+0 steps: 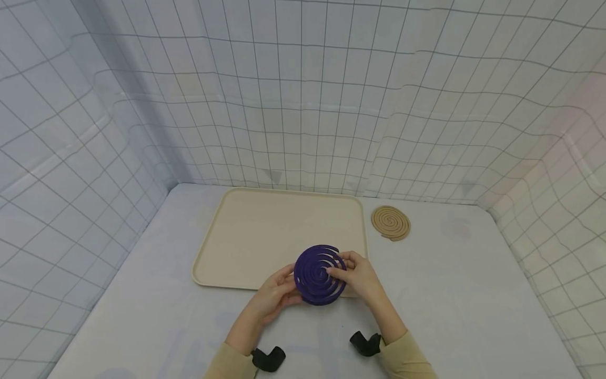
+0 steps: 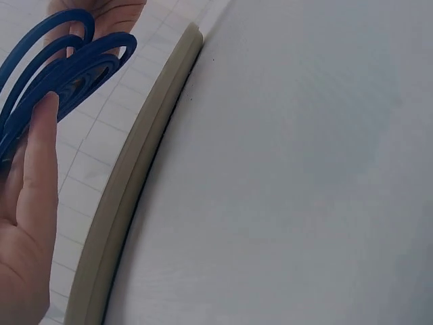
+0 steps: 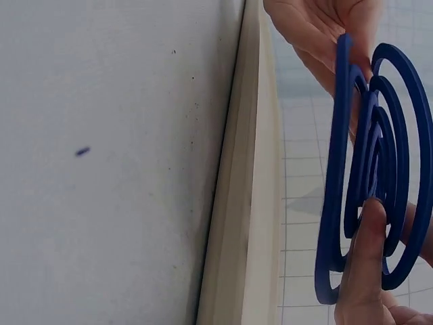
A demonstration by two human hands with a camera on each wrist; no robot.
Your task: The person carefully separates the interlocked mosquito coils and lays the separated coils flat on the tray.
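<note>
Both hands hold up a dark purple-blue mosquito coil point(image 1: 310, 273) above the tray's near edge. Its rings are partly spread apart, as the right wrist view shows of the coil point(image 3: 331, 203). My left hand point(image 1: 274, 293) grips the coil's left edge, with its thumb on the near side. My right hand point(image 1: 361, 275) pinches the coil near its centre, the thumb in front and other fingers behind. In the left wrist view, loops of the coil point(image 2: 98, 46) stand away from one another. Parts of the fingers behind the coil are hidden.
A cream tray point(image 1: 274, 226) lies on the white table behind the hands. To its right is a tan spiral coil point(image 1: 390, 222), flat on the table. One tiny dark fragment point(image 3: 82, 151) lies on the table. Grid-patterned curtains point(image 1: 322, 116) surround the back and sides.
</note>
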